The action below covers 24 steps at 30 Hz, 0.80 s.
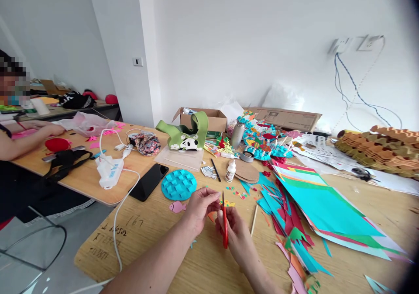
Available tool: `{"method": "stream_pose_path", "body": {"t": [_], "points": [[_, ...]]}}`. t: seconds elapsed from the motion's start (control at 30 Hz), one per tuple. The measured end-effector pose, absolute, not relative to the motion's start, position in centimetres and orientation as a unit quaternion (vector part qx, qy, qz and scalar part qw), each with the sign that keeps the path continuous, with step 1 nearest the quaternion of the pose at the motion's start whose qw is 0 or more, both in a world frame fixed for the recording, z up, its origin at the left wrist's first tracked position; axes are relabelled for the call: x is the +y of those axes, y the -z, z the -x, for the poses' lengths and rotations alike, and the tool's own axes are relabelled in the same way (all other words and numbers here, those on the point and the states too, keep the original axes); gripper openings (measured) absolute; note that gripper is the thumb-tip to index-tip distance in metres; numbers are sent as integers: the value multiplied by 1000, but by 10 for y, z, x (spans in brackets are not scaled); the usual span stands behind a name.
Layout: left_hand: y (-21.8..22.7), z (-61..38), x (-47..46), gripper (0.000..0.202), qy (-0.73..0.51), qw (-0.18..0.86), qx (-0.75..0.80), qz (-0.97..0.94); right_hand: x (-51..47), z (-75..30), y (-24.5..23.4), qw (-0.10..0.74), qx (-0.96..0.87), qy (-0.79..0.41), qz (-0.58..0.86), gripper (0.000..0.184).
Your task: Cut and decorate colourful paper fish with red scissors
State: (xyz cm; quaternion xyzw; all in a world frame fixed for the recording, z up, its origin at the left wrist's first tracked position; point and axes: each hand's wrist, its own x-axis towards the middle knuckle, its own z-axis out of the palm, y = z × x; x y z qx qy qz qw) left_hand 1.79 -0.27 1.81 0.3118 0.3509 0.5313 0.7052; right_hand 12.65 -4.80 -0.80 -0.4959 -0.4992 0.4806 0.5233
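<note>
My right hand [236,232] is closed around a pair of scissors [225,228] with red handles, its blades pointing up and away from me. Close beside the blades, my left hand [203,206] is pinched at thumb and fingertips; whatever it holds is too small to make out. An orange paper piece [212,216] shows just under the hands. Beyond them lies a yellow paper cutout [228,203], partly covered. To the left are a pink paper fish [177,206] and a round blue woven-looking paper disc [178,184]. A wooden stick [254,220] rests right of the scissors.
A white glue bottle [230,171] and a black pen [215,170] sit farther back. Coloured paper sheets [334,206] and scraps spread rightward. Leftward are a phone [149,182], a power strip [110,171] with a trailing cable, and another person's arm [36,132]. A green panda bag [188,136] stands behind.
</note>
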Motion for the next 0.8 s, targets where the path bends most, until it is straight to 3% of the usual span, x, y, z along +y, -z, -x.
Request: {"method": "stream_pose_path", "body": {"t": [0.8], "points": [[-17, -23, -5, 26, -548, 687, 367, -306, -52, -121, 0, 495, -477, -547, 478, 48]]}}
